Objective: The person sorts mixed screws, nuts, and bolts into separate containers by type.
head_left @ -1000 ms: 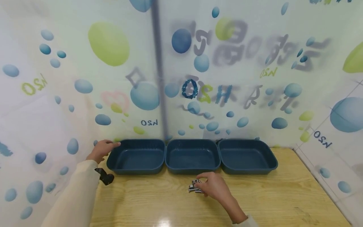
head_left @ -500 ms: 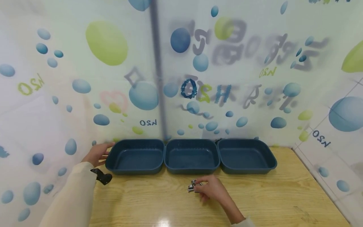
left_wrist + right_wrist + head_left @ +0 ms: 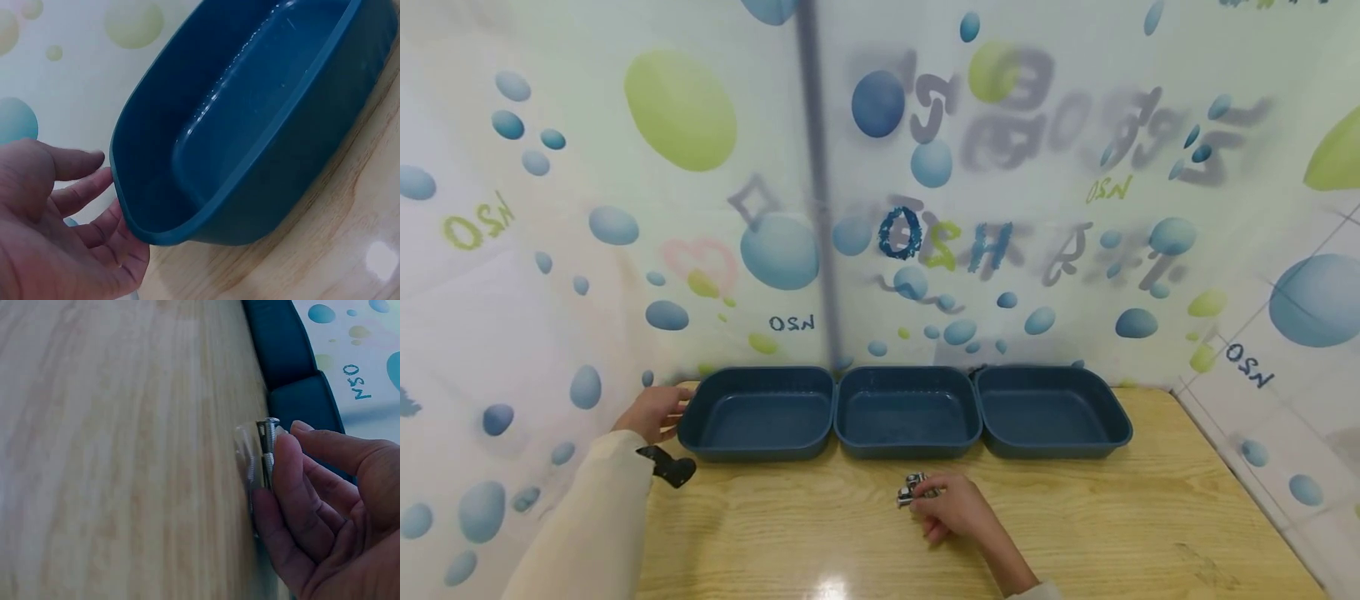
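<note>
Three dark blue plastic trays stand in a row along the wall. My left hand (image 3: 69,225) is at the outer end of the left tray (image 3: 275,150), fingers loosely bent against its outside wall and thumb beside the rim. Just in front of the middle tray (image 3: 908,452), a small cluster of shiny metal screws (image 3: 906,497) lies on the table. My right hand (image 3: 958,507) is over that cluster, thumb and fingers bent close together at the screws (image 3: 269,450). Its fingers partly cover them, so whether one is pinched cannot be seen.
The right tray (image 3: 1052,450) ends the row. A wood-grain table (image 3: 1120,525) carries everything. Behind it hangs a pale patterned wall covering (image 3: 1045,208). A black strap piece (image 3: 672,468) sits at the left sleeve.
My left hand has slid off the left tray's rim to its outer side, leftward and slightly down. My right hand has shifted slightly down at the screws, which stay in place.
</note>
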A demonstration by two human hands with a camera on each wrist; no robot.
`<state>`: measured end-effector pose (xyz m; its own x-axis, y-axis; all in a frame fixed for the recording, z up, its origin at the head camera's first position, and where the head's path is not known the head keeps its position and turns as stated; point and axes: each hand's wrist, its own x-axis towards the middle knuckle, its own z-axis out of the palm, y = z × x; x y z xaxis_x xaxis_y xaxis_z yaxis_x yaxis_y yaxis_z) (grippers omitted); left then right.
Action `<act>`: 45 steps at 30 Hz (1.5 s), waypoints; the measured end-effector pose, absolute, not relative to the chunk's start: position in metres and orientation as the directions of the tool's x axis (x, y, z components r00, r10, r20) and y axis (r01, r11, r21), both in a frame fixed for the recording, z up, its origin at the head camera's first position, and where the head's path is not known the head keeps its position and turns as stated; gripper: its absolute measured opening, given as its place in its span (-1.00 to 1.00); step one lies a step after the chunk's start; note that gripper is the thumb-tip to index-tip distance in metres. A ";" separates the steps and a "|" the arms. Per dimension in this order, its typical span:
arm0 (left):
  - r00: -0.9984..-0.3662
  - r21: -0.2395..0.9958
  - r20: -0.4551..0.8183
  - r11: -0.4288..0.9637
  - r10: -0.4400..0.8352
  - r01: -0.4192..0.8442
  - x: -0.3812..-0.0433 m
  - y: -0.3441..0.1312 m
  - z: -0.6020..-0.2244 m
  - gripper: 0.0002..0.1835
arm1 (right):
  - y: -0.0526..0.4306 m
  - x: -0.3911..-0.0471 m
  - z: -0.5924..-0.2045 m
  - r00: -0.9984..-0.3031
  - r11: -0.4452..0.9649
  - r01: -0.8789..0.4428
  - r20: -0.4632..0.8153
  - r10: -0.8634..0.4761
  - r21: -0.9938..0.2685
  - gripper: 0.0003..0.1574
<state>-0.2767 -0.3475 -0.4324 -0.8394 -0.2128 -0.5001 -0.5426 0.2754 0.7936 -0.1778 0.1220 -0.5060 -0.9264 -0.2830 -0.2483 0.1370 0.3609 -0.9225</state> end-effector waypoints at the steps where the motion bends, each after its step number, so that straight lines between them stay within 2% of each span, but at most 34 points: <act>1: -0.837 0.795 -0.504 0.265 -0.212 -0.546 -0.276 -0.347 -0.432 -0.59 | 0.121 -0.177 -0.507 -0.927 0.361 0.140 -0.250 -0.279 -0.922 -0.75; 4: -0.816 0.790 -0.524 0.217 -0.243 -0.573 -0.275 -0.348 -0.433 -0.75 | 0.118 -0.176 -0.509 -0.929 0.367 0.149 -0.257 -0.265 -0.918 -0.76; 6: -0.806 0.789 -0.537 0.192 -0.249 -0.584 -0.275 -0.349 -0.434 -0.78 | 0.116 -0.176 -0.510 -0.930 0.375 0.154 -0.262 -0.258 -0.914 -0.76; 13: -0.794 0.781 -0.547 0.181 -0.263 -0.598 -0.278 -0.350 -0.438 -0.68 | 0.113 -0.174 -0.511 -0.928 0.397 0.152 -0.269 -0.259 -0.905 -0.75; 21: -0.798 0.775 -0.545 0.208 -0.256 -0.597 -0.280 -0.346 -0.440 -0.69 | 0.108 -0.171 -0.512 -0.929 0.422 0.099 -0.235 -0.285 -0.901 -0.78; 31: -0.792 0.777 -0.554 0.181 -0.257 -0.603 -0.276 -0.349 -0.445 -0.50 | 0.103 -0.170 -0.513 -0.940 0.491 0.062 -0.216 -0.264 -0.869 -0.90; 39: -0.806 0.798 -0.542 0.153 -0.239 -0.583 -0.278 -0.350 -0.443 -0.85 | 0.103 -0.172 -0.515 -0.943 0.515 0.059 -0.218 -0.253 -0.855 -0.95; 45: -0.810 0.804 -0.536 0.151 -0.236 -0.576 -0.279 -0.349 -0.442 -0.84 | 0.104 -0.176 -0.514 -0.941 0.486 0.077 -0.224 -0.253 -0.871 -0.95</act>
